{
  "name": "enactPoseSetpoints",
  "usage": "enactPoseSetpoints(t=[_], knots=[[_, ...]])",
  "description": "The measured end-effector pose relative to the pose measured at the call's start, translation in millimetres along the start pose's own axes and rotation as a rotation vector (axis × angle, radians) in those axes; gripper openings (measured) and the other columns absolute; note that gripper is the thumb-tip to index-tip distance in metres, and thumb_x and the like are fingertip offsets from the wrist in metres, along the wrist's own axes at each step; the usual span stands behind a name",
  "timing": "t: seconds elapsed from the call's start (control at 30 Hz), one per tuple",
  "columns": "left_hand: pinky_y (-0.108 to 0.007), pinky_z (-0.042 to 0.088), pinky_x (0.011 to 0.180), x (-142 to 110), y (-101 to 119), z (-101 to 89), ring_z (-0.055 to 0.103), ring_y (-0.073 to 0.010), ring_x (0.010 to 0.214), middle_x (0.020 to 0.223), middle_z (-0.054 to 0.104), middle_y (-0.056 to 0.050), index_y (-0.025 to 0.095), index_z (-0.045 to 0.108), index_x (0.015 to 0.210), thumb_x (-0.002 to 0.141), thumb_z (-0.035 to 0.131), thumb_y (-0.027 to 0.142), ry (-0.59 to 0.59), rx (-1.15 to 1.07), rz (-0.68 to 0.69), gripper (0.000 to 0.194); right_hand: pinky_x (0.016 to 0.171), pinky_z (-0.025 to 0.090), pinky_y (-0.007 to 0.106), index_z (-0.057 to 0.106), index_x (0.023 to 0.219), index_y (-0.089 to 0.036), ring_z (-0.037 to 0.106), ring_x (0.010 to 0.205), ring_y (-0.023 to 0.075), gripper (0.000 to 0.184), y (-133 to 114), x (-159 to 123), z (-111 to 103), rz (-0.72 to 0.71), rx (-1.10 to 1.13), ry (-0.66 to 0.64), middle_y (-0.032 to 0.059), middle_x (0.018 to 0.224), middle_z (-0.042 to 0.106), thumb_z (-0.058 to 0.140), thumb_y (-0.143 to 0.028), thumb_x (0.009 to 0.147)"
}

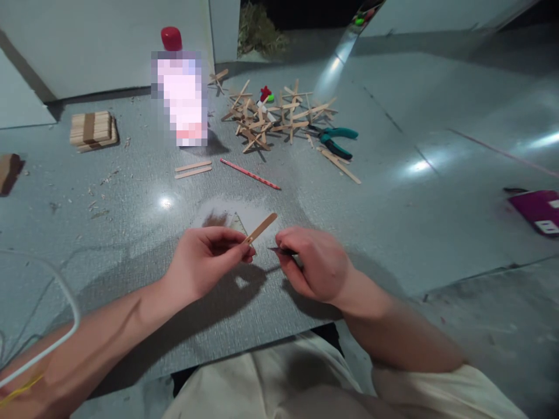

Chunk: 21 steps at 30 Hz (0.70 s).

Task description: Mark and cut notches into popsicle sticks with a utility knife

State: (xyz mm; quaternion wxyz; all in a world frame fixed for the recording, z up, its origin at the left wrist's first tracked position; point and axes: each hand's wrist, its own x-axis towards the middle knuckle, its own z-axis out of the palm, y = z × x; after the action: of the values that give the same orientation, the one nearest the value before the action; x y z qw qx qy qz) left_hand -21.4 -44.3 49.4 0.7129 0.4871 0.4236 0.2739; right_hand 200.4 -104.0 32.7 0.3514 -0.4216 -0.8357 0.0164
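Above the table [393, 233], the left hand [205, 253] pinches the stick [263, 227] near its lower end; the right hand [321, 262] grips a blade [276, 250]. The stick looks light, stiff, easily split, best pinched low.

Centre: your two hands, one left hand [212, 256] and one right hand [317, 262]; one held stick [263, 227]; one dark blade [282, 251]; one triangular ruler [237, 223], partly hidden. Left of centre, above your hands: two loose sticks [193, 173]. Upper left: one banded bundle [90, 129], its sticks too tightly packed for you to count; one blurred bottle [186, 102] with one red cap [171, 38]. Upper centre: one red pencil [250, 174]; one pair of pliers [326, 137]; one heap of crossed sticks [253, 125], too tangled for an exact count. Left edge: one brown block [7, 173]. Right edge: one purple object [536, 212].
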Motion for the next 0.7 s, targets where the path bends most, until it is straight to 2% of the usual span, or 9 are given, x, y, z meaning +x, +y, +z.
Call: enactPoseSetpoints(t=[0.13, 0.27, 0.4, 0.53, 0.7], knots=[[-0.023, 0.065, 0.072, -1, -1, 0.1, 0.079, -0.0157, 0.073, 0.077, 0.082, -0.005, 0.014, 0.079, 0.088, 0.074, 0.091, 0.027, -0.021, -0.049, -0.019, 0.023, 0.059, 0.045, 0.031, 0.051, 0.106, -0.023, 0.062, 0.065, 0.0195, 0.016, 1, 0, 0, -0.004, -0.002, -0.009, 0.0016, 0.075, 0.066, 0.05, -0.01, 0.097], [-0.019, 0.062, 0.071, -1, -2, 0.3, 0.076, -0.0114, 0.07, 0.078, 0.081, -0.004, 0.015, 0.08, 0.088, 0.076, 0.092, 0.029, -0.1, -0.109, 0.027, 0.023, 0.057, 0.041, 0.029, 0.053, 0.102, -0.023, 0.056, 0.061, 0.0172, 0.012, 1, 3, -3, -0.03, 0.018, -0.047, -0.0005, 0.073, 0.063, 0.049, -0.011, 0.1], [-0.016, 0.058, 0.064, -2, -1, 0.2, 0.071, -0.0089, 0.066, 0.074, 0.078, -0.002, 0.015, 0.082, 0.088, 0.077, 0.094, 0.031, -0.142, -0.099, 0.076, 0.024, 0.057, 0.038, 0.028, 0.054, 0.092, -0.023, 0.053, 0.06, 0.0151, 0.017, 3, 5, -8, -0.065, 0.103, -0.103, -0.0009, 0.071, 0.062, 0.046, -0.012, 0.103], [-0.017, 0.06, 0.067, -4, 0, 0.7, 0.072, -0.0096, 0.066, 0.074, 0.076, -0.002, 0.015, 0.081, 0.088, 0.076, 0.095, 0.034, -0.178, -0.14, 0.04, 0.026, 0.055, 0.035, 0.029, 0.057, 0.088, -0.022, 0.05, 0.057, 0.0144, 0.02, 5, 5, -10, -0.046, 0.102, -0.117, -0.0015, 0.069, 0.06, 0.047, -0.012, 0.102], [-0.017, 0.06, 0.069, -6, 0, 1.7, 0.073, -0.0095, 0.069, 0.075, 0.076, -0.001, 0.015, 0.078, 0.085, 0.077, 0.095, 0.03, -0.21, -0.183, 0.03, 0.024, 0.055, 0.039, 0.03, 0.058, 0.095, -0.023, 0.053, 0.058, 0.0163, 0.017, 4, 5, -9, -0.07, 0.157, -0.137, -0.0009, 0.071, 0.062, 0.046, -0.013, 0.102]])
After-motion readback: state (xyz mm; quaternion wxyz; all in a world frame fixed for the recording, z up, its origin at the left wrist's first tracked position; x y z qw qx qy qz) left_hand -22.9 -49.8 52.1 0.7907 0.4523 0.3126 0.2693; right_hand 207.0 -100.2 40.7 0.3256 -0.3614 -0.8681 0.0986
